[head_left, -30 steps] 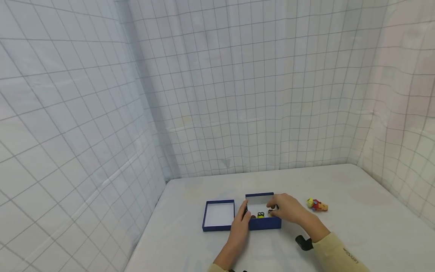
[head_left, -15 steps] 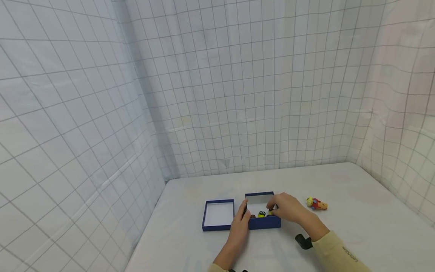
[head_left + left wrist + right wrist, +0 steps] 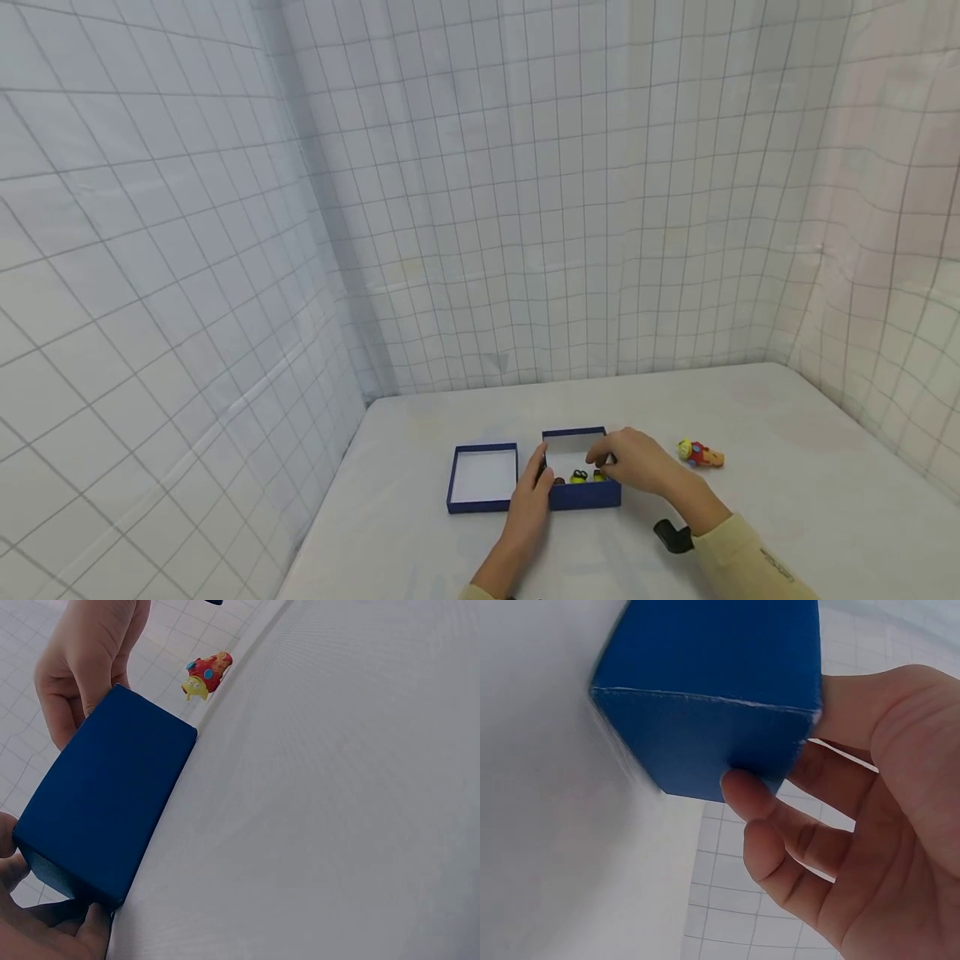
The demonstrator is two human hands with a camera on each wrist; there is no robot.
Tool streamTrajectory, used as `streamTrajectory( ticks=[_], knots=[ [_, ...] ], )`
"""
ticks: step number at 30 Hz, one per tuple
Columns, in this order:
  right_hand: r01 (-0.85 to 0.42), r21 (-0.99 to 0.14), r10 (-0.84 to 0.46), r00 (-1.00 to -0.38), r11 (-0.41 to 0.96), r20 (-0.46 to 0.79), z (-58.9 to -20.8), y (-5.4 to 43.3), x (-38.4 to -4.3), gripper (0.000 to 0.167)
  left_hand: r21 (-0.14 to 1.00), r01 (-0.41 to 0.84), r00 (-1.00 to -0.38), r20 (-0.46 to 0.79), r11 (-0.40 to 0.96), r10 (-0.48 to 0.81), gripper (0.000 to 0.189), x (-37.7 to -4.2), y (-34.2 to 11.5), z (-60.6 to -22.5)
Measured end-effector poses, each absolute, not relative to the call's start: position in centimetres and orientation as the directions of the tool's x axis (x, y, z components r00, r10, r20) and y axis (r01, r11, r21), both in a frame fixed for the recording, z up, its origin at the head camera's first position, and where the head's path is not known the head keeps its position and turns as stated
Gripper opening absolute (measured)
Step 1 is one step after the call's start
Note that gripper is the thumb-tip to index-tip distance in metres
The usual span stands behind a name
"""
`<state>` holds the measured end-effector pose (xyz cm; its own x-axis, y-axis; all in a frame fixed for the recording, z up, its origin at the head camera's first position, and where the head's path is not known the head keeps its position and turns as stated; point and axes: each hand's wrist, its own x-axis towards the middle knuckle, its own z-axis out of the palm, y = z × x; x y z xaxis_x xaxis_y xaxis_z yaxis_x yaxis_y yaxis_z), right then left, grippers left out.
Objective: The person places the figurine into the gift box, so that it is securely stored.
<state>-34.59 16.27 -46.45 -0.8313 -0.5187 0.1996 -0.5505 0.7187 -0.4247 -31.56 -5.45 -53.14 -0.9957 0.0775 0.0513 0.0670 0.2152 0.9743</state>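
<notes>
one deep rectangular box [image 3: 585, 497], blue outside, pale inside, edges scuffed, on a white surface [image 3: 405, 533]; inside, small yellow figures [image 3: 578, 478]. one shallow blue-rimmed tray [image 3: 483, 476], just left of it. one rounded red-and-yellow toy [image 3: 701, 454], apart, to the right. left hand [image 3: 531, 490]: fingers nearly straight against the box's left end, thumb at the rim, gripping it. right hand [image 3: 633, 460]: fingers bent, slightly apart at the right end, one touching the outer wall; cannot tell whether they pinch a figure.

One box [image 3: 585, 497]; one tray [image 3: 484, 477]; two yellow figures [image 3: 578, 478]; one brown piece [image 3: 559, 481]; one red toy [image 3: 701, 454].
</notes>
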Motion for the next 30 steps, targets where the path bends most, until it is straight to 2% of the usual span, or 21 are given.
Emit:
streamTrajectory(
  ticks=[9,14,20,30],
  knots=[
    [-0.548,-0.46,-0.509,-0.833,0.699,0.219,-46.0,17.4,-34.0,0.021,0.976,0.07,-0.995,0.054,0.204,0.084,0.05,-31.3,-5.3,-53.3],
    [-0.552,-0.432,-0.486,-0.834,0.713,0.262,-45.6,18.2,-33.5,0.024,0.977,0.057,-0.996,0.04,0.207,0.084,0.051,-31.1,-5.1,-53.3],
    [-0.529,-0.394,-0.431,-0.846,0.752,0.314,-45.2,19.5,-33.6,0.03,0.973,0.062,-0.996,0.048,0.22,0.072,0.049,-31.2,-5.4,-53.2],
    [-0.508,-0.407,-0.337,-0.842,0.759,0.422,-45.5,22.3,-33.3,0.035,0.979,0.059,-0.996,0.047,0.194,0.07,0.049,-31.6,-5.5,-53.2]
  ],
)
